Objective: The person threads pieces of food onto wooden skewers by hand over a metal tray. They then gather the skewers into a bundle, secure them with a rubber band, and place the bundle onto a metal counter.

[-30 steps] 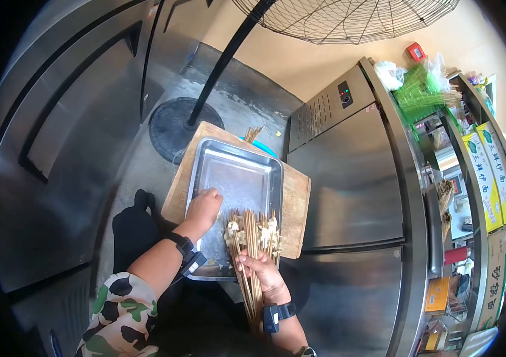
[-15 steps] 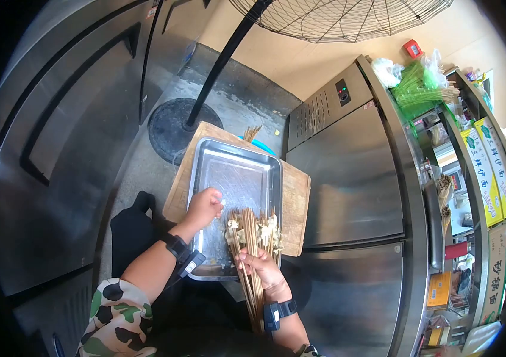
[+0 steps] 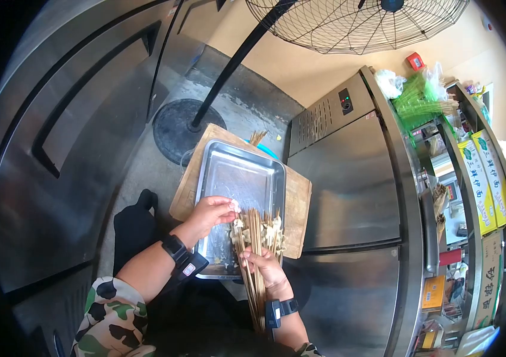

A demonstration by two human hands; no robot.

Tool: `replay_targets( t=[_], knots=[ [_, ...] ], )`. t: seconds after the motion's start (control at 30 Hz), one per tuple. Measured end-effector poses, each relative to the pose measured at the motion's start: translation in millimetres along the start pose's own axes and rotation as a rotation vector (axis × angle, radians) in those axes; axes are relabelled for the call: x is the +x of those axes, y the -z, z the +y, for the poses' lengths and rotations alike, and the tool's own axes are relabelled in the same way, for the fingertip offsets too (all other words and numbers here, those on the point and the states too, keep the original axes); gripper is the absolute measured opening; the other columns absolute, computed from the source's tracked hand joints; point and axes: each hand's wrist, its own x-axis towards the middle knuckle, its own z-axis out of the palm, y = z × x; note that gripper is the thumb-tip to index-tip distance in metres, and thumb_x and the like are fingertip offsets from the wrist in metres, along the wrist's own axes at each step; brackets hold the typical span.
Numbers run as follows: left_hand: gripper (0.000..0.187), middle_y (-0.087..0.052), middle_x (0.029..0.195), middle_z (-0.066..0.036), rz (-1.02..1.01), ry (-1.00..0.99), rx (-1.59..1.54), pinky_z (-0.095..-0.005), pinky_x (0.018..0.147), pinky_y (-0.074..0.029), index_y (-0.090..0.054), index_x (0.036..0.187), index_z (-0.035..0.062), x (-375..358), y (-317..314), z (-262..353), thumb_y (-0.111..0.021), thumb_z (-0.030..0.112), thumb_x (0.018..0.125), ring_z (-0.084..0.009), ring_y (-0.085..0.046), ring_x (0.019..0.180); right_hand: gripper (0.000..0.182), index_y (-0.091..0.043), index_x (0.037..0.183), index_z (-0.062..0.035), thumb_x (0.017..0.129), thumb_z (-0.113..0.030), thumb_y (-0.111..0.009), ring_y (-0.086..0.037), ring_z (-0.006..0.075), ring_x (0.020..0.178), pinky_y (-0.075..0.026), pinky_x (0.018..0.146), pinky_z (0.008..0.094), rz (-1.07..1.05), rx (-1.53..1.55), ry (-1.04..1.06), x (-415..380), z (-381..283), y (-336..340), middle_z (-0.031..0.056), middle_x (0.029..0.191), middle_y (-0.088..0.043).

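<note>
My right hand (image 3: 266,269) is wrapped around a thick bundle of bamboo skewers (image 3: 256,235), whose tips point away from me. My left hand (image 3: 210,215) pinches a small pale piece of food (image 3: 234,206) close to the tips at the bundle's left side. Beneath both hands lies a shallow metal tray (image 3: 244,156). More skewers with whitish food pieces (image 3: 275,229) on them lie at the tray's right side, partly hidden by the bundle. What the pale food is, I cannot make out.
A wooden board (image 3: 298,205) supports the tray. Behind it stands a fan's round black base (image 3: 172,128). Steel refrigerator doors (image 3: 348,184) rise on the right, and a steel cabinet (image 3: 86,149) on the left. Shelves with yellow boxes (image 3: 478,184) stand far right.
My left hand has moved right and slightly down, from over the tray to the skewer tips, with the pale piece in its fingers. My right hand keeps its grip on the bundle.
</note>
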Motion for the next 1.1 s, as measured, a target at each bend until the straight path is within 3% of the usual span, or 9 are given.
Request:
replay_targets(
  t=[0.2,0.4,0.6,0.9,1.1],
  knots=[
    [0.025,-0.062,0.097,-0.016,-0.017,-0.040,0.033,-0.0299,0.076,-0.052,-0.052,0.106,-0.0072,-5.5,-1.7,3.9,-0.053,0.008,0.087,-0.0203,-0.063,0.084,0.011,-0.061,0.089,-0.0020,0.080,-0.008,-0.063,-0.049,0.0068,0.049,-0.040,0.049,0.0187,0.017,-0.011,0.019,0.2,-0.3,-1.9,0.0064,0.076,-0.065],
    [0.022,-0.062,0.093,-0.014,-0.002,-0.110,0.092,-0.0287,0.074,-0.052,-0.053,0.103,-0.0054,-6.5,-3.4,3.0,-0.055,0.007,0.085,-0.0198,-0.063,0.082,0.012,-0.061,0.088,-0.0035,0.079,-0.010,-0.065,-0.049,0.0058,0.049,-0.038,0.047,0.0176,0.011,-0.065,0.013,2.1,2.0,-0.3,0.0046,0.071,-0.063],
    [0.013,-0.063,0.095,-0.011,0.039,-0.018,0.000,-0.0279,0.079,-0.050,-0.052,0.098,0.0036,-8.0,-6.1,6.5,-0.055,0.009,0.086,-0.0176,-0.063,0.085,0.011,-0.061,0.086,-0.0050,0.078,-0.010,-0.067,-0.049,0.0055,0.049,-0.037,0.047,0.0170,0.014,-0.093,0.014,-1.4,-3.4,-6.8,0.0031,0.067,-0.061],
    [0.022,-0.060,0.106,-0.014,-0.072,-0.020,-0.056,-0.0297,0.087,-0.047,-0.051,0.111,0.0009,-11.8,-7.3,4.4,-0.049,0.006,0.089,-0.0203,-0.060,0.096,0.011,-0.061,0.086,-0.0044,0.078,-0.009,-0.066,-0.048,0.0066,0.048,-0.037,0.047,0.0177,0.044,-0.050,0.005,-2.4,-5.0,-9.7,0.0045,0.066,-0.062],
    [0.017,-0.061,0.105,-0.013,-0.089,-0.071,0.022,-0.0306,0.087,-0.047,-0.055,0.105,0.0008,-14.8,-8.9,6.6,-0.048,0.006,0.089,-0.0203,-0.060,0.096,0.010,-0.061,0.085,-0.0039,0.078,-0.009,-0.066,-0.048,0.0067,0.048,-0.037,0.048,0.0177,0.022,-0.036,-0.001,-1.3,-4.5,-7.0,0.0048,0.066,-0.062]
  ],
)
